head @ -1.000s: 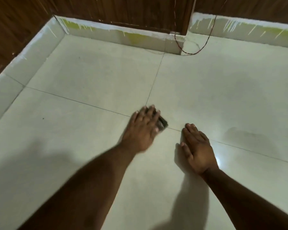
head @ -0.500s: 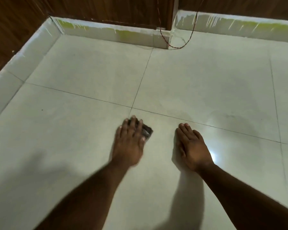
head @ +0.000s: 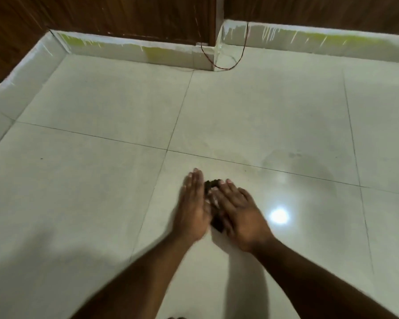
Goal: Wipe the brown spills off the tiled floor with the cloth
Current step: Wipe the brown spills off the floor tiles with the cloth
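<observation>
A small dark cloth (head: 213,184) lies on the pale tiled floor (head: 101,192), squeezed between my two hands. My left hand (head: 192,208) stands on its edge against the cloth's left side, fingers straight and blurred. My right hand (head: 238,212) lies flat over the cloth's right part, so only dark bits show at the fingertips and by the palm. A faint damp smear (head: 297,166) marks the tile to the right, beyond my right hand. I see no distinct brown spill.
A white skirting (head: 129,46) runs along the brown wooden walls at the back and left. A thin red wire (head: 226,68) loops on the floor by the wall's corner. A bright light reflection (head: 279,215) sits right of my right hand.
My left hand slid the cloth right and toward me, then turned on edge. My right hand left its flat rest on the tile and came over the cloth.
</observation>
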